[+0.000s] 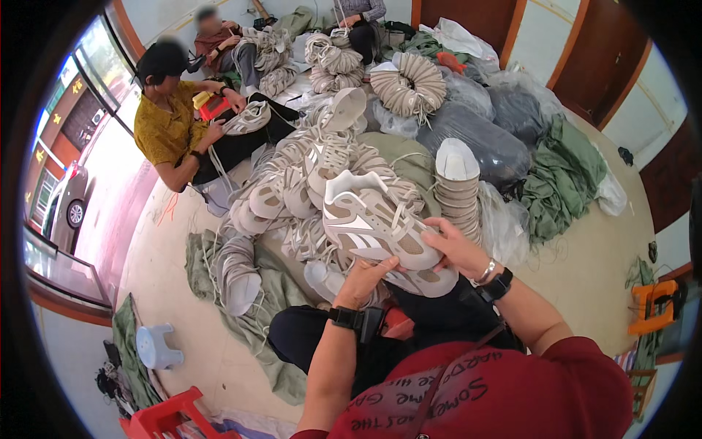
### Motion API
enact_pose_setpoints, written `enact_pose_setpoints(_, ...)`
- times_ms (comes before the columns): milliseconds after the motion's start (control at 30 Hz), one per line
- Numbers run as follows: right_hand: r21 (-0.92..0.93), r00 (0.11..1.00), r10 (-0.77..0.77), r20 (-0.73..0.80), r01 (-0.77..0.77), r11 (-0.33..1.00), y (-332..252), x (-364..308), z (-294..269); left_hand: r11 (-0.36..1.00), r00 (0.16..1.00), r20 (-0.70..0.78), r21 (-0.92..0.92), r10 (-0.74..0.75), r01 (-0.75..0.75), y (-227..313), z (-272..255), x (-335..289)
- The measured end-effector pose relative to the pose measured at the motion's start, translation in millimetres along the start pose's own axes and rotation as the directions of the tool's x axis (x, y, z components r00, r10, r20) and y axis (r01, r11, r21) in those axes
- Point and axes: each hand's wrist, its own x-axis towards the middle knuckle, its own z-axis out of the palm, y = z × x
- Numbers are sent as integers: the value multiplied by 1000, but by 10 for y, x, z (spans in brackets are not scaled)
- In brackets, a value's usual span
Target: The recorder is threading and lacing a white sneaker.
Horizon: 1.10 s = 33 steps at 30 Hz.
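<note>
A beige and white shoe upper (373, 227) is held over my lap, its toe turned toward my right hand and its laces loose on top. My left hand (365, 279) grips its lower side edge, the thumb laid on it. Around the toe end my right hand (462, 252) is closed, with some fingers hidden behind. Under the held piece shows another shoe upper (428, 282), touching it; I cannot tell whether my fingers hold that one too. Just beyond lies a heap of similar shoe uppers (289, 192).
Nested stacks of uppers stand at the right (457, 192) and left (238, 274). Behind are dark plastic bags (479, 135) and green cloth (563, 179). A co-worker in yellow (164, 121) handles an upper; others sit farther back. A blue stool (159, 346) and red stool (175, 417) stand left.
</note>
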Motion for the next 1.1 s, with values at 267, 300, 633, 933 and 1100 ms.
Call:
enact_pose_setpoints(267, 899, 957, -208, 204, -100, 426, 470, 526, -375, 999, 946, -325, -35, 17, -30, -249, -344, -158)
enact_pose_setpoints(300, 915, 996, -75, 49, -15, 404, 462, 504, -373, 995, 830, -558, -73, 12, -64, -274, -348, -199)
enact_pose_setpoints(633, 941, 960, -280, -6, 100, 323, 230, 508, -114, 978, 880, -435, -158, -191, 134, -467, 142, -116)
enact_pose_setpoints(933, 489, 1000, -2, -18, 11, 872, 449, -212, -369, 996, 849, -521, 41, 94, -85, -656, -1, 80)
enact_pose_setpoints(1100, 363, 999, 51, -9, -44, 931, 401, -253, -465, 999, 857, -514, -6, -33, 35, -557, 51, 25)
